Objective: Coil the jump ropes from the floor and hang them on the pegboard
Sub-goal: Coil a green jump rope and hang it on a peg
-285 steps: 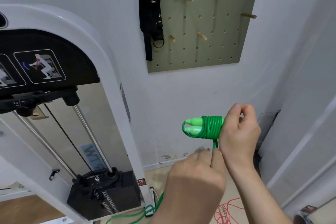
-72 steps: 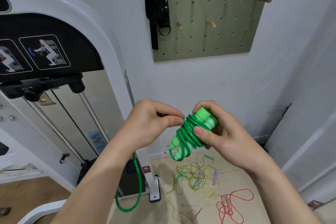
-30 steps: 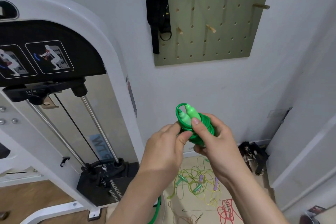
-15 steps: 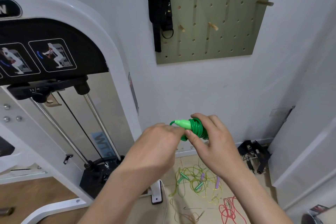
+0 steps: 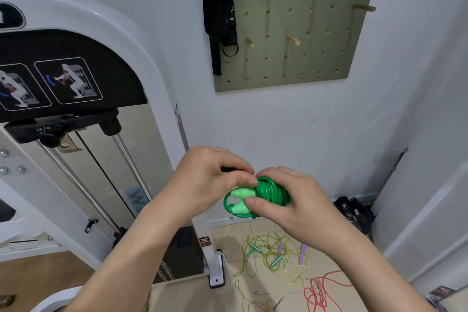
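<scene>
A green jump rope is wound into a tight bundle around its two light green handles, held at chest height. My right hand grips the bundle from the right, thumb on the lower handle. My left hand pinches the rope at the top of the bundle. The olive pegboard with wooden pegs hangs on the wall above. On the floor lie a tangled yellow-green rope with purple and green handles and a red rope.
A white cable gym machine stands at the left, its weight stack near the floor. A black strap hangs on the pegboard's left edge. A black object lies by the wall at right. A thin tan cord lies on the floor tiles.
The loose green tail that hung down earlier is now wound into the bundle. The bundle has turned so both handles point left, and my left hand pinches its top.
</scene>
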Demonstrator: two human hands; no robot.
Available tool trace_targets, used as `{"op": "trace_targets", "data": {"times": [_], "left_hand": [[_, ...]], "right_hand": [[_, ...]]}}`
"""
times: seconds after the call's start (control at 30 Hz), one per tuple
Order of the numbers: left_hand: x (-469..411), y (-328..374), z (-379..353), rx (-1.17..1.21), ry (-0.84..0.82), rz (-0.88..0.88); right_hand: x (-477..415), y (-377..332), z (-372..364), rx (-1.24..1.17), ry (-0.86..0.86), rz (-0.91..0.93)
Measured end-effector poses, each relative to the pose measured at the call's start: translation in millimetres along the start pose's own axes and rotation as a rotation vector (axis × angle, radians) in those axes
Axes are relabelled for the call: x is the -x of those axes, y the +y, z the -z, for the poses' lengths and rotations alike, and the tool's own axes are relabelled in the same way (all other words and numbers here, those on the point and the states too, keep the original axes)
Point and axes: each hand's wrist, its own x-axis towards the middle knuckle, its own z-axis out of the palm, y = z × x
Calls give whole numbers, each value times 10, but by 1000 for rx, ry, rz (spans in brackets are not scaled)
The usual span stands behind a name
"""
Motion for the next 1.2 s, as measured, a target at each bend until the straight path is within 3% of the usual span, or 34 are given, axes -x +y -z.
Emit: {"op": "trace_targets", "data": {"times": [0.1,0.23,0.33,0.53,0.7,0.93,1.07,1.2], "left_hand": [[-5,-23,-10,427,-47,215],[124,-125,-197,805,4,326],[216,-100,-341,992,90,393],[322,10,-423,1040,279,468],[386,67,-333,1023,201,353],[367,93,-392,1114,385,359],[457,151,-392,718,387,189],[548,285,-294,-108,141,-255]], "right_hand": [[-11,-78,94,-304,-58,-20],[-3,-126,131,-661,-131,-65],[0,-117,104,-934,-96,-223],[-5,-113,29,-1238,-115,-287],[-9,-47,-79,-1573,-163,-440],[3,-86,-185,-1692,-204,-436],[25,-60,-215,-1770,-219,-417],[50,-25,-185,-1795,-218,-376]]}}
